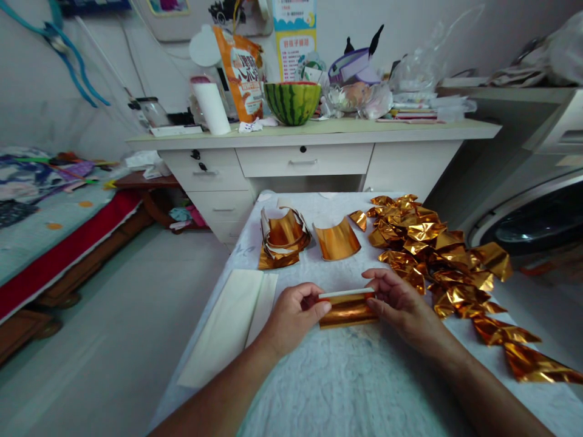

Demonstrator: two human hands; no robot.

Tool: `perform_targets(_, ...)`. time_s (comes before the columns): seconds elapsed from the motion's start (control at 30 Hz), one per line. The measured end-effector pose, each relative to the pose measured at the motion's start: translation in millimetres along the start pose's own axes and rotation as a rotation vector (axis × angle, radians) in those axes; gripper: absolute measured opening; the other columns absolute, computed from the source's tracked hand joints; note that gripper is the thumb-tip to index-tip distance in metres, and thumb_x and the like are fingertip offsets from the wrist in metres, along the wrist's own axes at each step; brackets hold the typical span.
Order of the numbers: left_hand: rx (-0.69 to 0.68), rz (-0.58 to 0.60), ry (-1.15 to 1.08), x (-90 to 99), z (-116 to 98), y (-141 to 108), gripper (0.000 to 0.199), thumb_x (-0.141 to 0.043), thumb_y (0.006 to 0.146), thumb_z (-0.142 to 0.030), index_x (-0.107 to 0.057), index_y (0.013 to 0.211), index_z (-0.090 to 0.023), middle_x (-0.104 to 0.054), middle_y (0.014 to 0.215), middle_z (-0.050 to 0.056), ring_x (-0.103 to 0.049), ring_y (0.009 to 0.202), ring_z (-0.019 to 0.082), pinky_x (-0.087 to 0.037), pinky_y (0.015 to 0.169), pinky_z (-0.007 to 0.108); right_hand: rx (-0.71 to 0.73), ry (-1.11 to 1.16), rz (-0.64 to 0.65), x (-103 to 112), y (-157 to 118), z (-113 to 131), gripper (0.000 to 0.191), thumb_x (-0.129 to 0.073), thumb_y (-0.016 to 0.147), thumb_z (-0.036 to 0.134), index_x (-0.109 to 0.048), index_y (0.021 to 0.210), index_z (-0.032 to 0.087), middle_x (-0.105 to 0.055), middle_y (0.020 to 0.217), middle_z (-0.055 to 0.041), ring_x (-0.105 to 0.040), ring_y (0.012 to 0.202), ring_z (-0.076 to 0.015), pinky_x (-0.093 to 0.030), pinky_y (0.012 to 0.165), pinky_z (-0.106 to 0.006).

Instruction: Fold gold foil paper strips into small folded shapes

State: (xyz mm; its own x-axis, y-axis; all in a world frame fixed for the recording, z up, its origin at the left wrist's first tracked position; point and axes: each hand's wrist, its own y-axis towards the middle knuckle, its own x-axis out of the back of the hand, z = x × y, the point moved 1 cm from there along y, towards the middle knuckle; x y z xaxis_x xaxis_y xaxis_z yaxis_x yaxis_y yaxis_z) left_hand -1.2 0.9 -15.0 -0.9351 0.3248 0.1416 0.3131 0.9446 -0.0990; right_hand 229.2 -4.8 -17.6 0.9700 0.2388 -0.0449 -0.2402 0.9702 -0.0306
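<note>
Between my hands is a small sheet of gold foil (pixel 347 310) with a white strip of paper along its upper edge. My left hand (pixel 298 312) pinches its left end between thumb and fingers. At the other end, my right hand (pixel 401 300) grips the sheet's corner with thumb and finger. Beyond them lies a curved piece of gold foil paper (pixel 337 238), and left of it a stack of curled foil sheets (pixel 285 237). Folded gold foil pieces (pixel 428 240) form a long heap on the right. White paper sheets (pixel 223 325) lie beside my left forearm.
A pale cloth covers the table (pixel 319 388). Behind it stands a white desk (pixel 305 159) bearing half a watermelon (pixel 292 102), an orange pouch (pixel 243 76) and a white roll (pixel 212 108). A washing machine (pixel 542 176) is at the right, a bed (pixel 59 218) at the left.
</note>
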Motion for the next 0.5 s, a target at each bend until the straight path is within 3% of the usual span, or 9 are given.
perform_targets(0.17, -0.005, -0.024, -0.012, -0.1, -0.7, 0.7, 0.020, -0.065, 0.078, -0.033, -0.059, 0.077, -0.014, -0.047, 0.063, -0.004, -0.041, 0.058, 0.010, -0.032, 0.055, 0.021, -0.078, 0.038, 0.050, -2.1, -1.6, 7.5, 0.049, -0.073, 0.079, 0.039, -0.047, 0.119, 0.027, -0.053, 0.084, 0.0024, -0.052, 0.074, -0.0133, -0.041, 0.064, -0.024)
perform_targets(0.37, -0.029, -0.023, 0.015, 0.6, -3.9, -1.0, 0.022, -0.064, 0.079, -0.035, -0.057, 0.073, -0.015, -0.045, 0.061, -0.005, -0.039, 0.057, 0.009, -0.031, 0.053, 0.021, -0.154, -0.055, 0.117, -4.9, -4.5, 15.9, 0.032, -0.069, 0.081, 0.047, -0.054, 0.079, 0.019, -0.050, 0.071, 0.0031, -0.045, 0.067, -0.0118, -0.035, 0.062, -0.024)
perform_targets(0.5, -0.054, -0.029, 0.047, 1.3, -2.9, -1.2, 0.026, -0.064, 0.080, -0.038, -0.056, 0.070, -0.015, -0.043, 0.060, -0.005, -0.038, 0.057, 0.009, -0.030, 0.053, 0.021, -0.138, -0.082, 0.101, -5.1, -4.2, 15.3, 0.034, -0.068, 0.081, 0.049, -0.055, 0.074, 0.018, -0.048, 0.067, 0.0041, -0.041, 0.063, -0.0107, -0.032, 0.059, -0.024)
